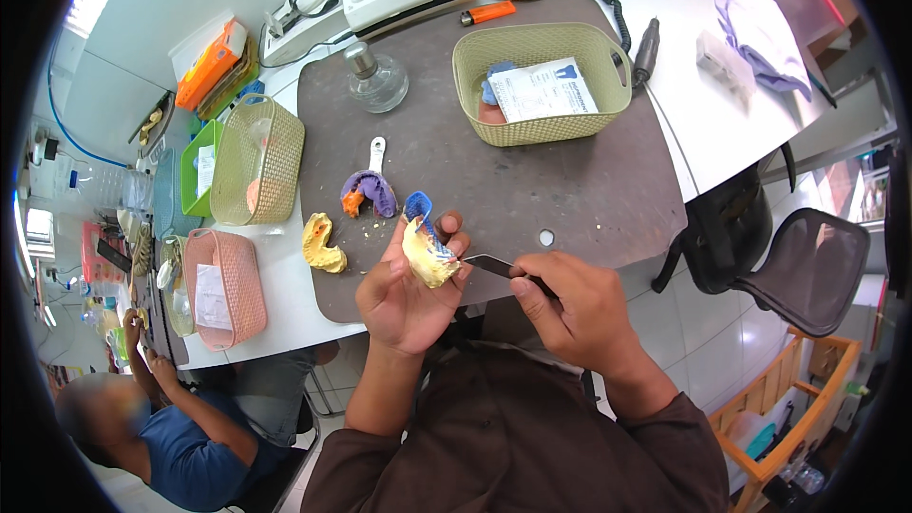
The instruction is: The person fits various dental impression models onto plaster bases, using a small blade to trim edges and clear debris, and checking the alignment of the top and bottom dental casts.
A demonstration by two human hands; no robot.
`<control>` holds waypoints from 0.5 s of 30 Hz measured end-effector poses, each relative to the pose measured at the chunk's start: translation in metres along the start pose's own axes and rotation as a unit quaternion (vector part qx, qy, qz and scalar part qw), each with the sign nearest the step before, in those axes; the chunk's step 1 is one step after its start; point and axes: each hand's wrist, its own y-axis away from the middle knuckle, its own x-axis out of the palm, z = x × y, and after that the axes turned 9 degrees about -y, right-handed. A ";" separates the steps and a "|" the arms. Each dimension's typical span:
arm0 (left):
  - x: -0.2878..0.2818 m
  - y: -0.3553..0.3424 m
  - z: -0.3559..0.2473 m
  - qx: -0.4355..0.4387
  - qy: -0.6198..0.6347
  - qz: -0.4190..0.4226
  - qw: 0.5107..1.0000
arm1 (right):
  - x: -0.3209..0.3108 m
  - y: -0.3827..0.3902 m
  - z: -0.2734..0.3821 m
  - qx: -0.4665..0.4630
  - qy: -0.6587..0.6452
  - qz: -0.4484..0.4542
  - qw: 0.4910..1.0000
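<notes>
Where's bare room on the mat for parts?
Mostly bare: brown mat below the olive basket, above the right hand, around a pale spot; also between glass bottle and that basket. Crowded: beside the left hand, where the purple arch and yellow arch sit.

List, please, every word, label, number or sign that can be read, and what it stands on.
White slip in the olive basket: dark blue tooth sign and a printed heading, not copied here; finer lines too small to read.
Papers in the pink basket and green tray: too blurred to read.
</notes>
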 end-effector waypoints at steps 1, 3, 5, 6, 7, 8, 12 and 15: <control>0.002 0.000 0.001 0.003 0.000 -0.002 1.000 | 0.000 0.000 0.000 -0.005 0.001 0.000 1.000; 0.003 0.000 0.003 0.005 -0.038 -0.006 0.999 | 0.000 0.000 0.000 -0.013 0.002 -0.001 1.000; 0.005 -0.001 0.005 0.005 -0.064 -0.011 0.998 | 0.000 0.000 -0.001 -0.017 0.002 -0.004 1.000; 0.007 -0.001 0.005 0.004 -0.070 -0.013 0.997 | -0.001 0.000 -0.001 -0.017 0.001 -0.002 1.000; 0.007 0.000 0.006 0.003 -0.076 -0.015 0.997 | -0.001 0.000 -0.001 -0.018 0.001 0.000 1.000; 0.007 0.000 0.008 0.004 -0.077 -0.015 0.997 | -0.002 0.000 -0.001 -0.018 0.000 0.001 1.000; 0.008 0.001 0.010 0.005 -0.072 -0.013 0.997 | -0.004 -0.001 0.000 -0.021 -0.012 0.012 1.000; 0.007 0.001 0.009 0.001 -0.041 -0.011 0.999 | -0.006 0.000 0.001 -0.018 -0.033 0.021 0.999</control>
